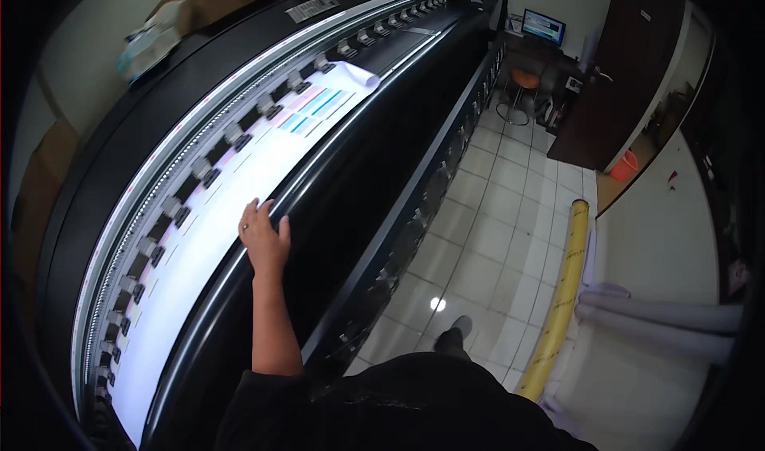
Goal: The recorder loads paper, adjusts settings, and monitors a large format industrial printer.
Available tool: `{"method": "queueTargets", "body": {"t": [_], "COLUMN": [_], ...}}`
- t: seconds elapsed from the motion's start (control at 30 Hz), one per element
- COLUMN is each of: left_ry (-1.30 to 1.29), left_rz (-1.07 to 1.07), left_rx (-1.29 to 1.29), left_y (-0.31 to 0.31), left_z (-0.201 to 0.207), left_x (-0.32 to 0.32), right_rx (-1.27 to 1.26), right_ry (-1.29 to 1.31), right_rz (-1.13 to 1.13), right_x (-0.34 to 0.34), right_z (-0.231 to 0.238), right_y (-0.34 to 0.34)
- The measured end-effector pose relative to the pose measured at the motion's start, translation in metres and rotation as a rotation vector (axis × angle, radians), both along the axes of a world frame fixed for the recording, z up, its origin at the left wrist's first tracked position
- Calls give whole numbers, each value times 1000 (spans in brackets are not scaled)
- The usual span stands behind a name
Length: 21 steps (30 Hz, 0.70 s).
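My left hand (pixel 265 240) lies palm down at the rounded black front edge (pixel 299 186) of a long wide-format printer (pixel 100 180). Its fingers reach onto a brightly lit white printing sheet (pixel 203 236) and are somewhat apart, with nothing seen in them. Blue and pink bars (pixel 311 110) are printed across the far part of the sheet, whose far corner curls up. A row of grey clamp rollers (pixel 237 136) runs along the sheet's back side. My right hand is out of the picture.
Right of the printer runs a white tiled floor (pixel 494 228). A long yellow roll (pixel 562 300) lies by the right wall, near pale rolls (pixel 661 315). At the far end are a stool (pixel 522 80), a monitor (pixel 543 26), a dark door (pixel 613 76) and a red bucket (pixel 624 166).
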<state>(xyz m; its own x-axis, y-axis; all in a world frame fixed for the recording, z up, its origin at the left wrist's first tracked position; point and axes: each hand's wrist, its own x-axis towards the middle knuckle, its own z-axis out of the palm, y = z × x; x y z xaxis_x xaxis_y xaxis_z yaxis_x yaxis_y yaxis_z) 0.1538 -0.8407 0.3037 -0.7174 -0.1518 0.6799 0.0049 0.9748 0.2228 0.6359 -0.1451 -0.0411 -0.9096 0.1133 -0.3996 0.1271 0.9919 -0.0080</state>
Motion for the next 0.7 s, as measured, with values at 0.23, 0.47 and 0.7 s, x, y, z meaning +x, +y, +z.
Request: {"method": "queueTargets", "body": {"t": [0.23,0.47,0.7], "left_ry": [50,77,93], "left_rz": [340,512,544], "left_rx": [-31,27,-65], "left_y": [70,141,250], "left_z": [-26,-17,-9], "left_x": [-105,-187,-352], "right_rx": [-246,-649,-603], "right_ry": [-52,385,66], "right_rz": [10,-303,-492], "right_x": [-256,-650,-767], "right_z": [-58,124,22], "right_y": [113,158,312]}}
